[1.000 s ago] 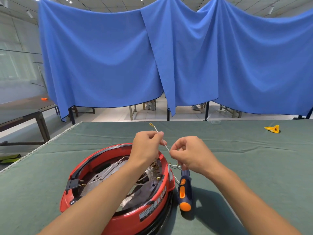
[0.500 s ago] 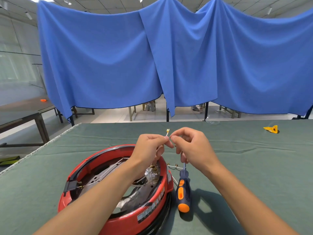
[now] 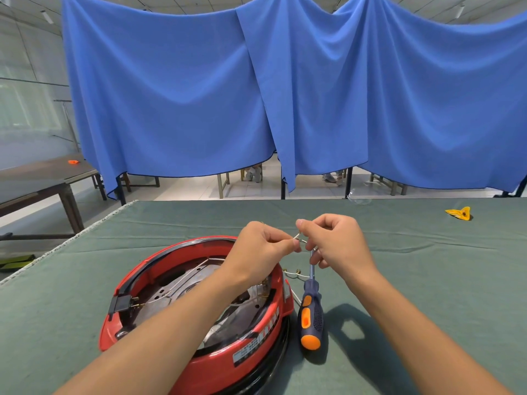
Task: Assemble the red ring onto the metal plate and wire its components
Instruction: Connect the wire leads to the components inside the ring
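Pinching a thin wire (image 3: 300, 239) between both hands, left hand (image 3: 263, 249) and right hand (image 3: 335, 240) fingertips meeting above the red ring (image 3: 228, 363), screwdriver (image 3: 310, 315) below my right fingers.

1. A table (image 3: 427, 280) covered with dark green felt-like cloth carries everything; its left edge shows a pale frayed border.
2. The red ring (image 3: 216, 363) lies on the cloth at the near left, set over a metal plate (image 3: 171, 295), with a black rim under its near edge.
3. A screwdriver (image 3: 310, 317) with a dark blue and orange handle lies just beside the ring's right side, shaft pointing away.
4. White wires with brass terminals (image 3: 295, 272) lie between ring and screwdriver shaft.
5. A small yellow piece (image 3: 459, 213) lies far right, well apart.
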